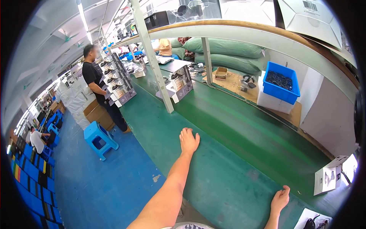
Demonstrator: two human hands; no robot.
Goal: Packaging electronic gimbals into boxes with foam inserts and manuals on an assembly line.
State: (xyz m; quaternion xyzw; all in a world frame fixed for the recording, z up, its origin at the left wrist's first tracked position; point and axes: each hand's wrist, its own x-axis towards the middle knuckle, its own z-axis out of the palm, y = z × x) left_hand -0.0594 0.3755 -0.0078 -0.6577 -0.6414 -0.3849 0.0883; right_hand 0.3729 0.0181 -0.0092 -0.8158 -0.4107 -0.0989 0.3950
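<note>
My left hand [189, 140] rests on the green worktable [217, 168], its fingers lying on the surface and the thumb a little apart. It holds nothing. Farther right, my right hand [281, 196] hovers over or rests on the same table, fingers curled in; no object shows in it. A white sheet or tray with black pieces [312, 220] lies below it at the picture's edge. To its right stands a small white printed box [327, 179] on the green belt [244, 139].
Shelf posts [152, 57] rise from the table. Display boxes [179, 84] stand farther along, where a person in black [95, 76] holds one. A blue bin of black parts [281, 82] sits at right. A blue stool [100, 139] stands on the floor.
</note>
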